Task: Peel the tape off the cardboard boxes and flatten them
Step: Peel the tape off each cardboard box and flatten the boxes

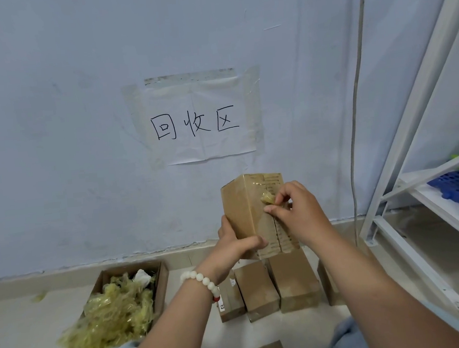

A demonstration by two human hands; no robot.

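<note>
held box [243, 214]: was upright in the air, just below the wall sign [198, 121]
left hand [237, 245]: was wrapped round its lower end
right hand [295, 209]: pinched the tape wad [268, 198] on its face
floor boxes [293, 282]: stood in a row, farther below the sign
scrap carton [128, 299]: was below-left of the sign, heaped with tape

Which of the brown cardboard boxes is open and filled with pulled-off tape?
The wide brown cardboard box at the lower left, heaped with crumpled yellowish tape. The small boxes standing to its right are closed.
</note>
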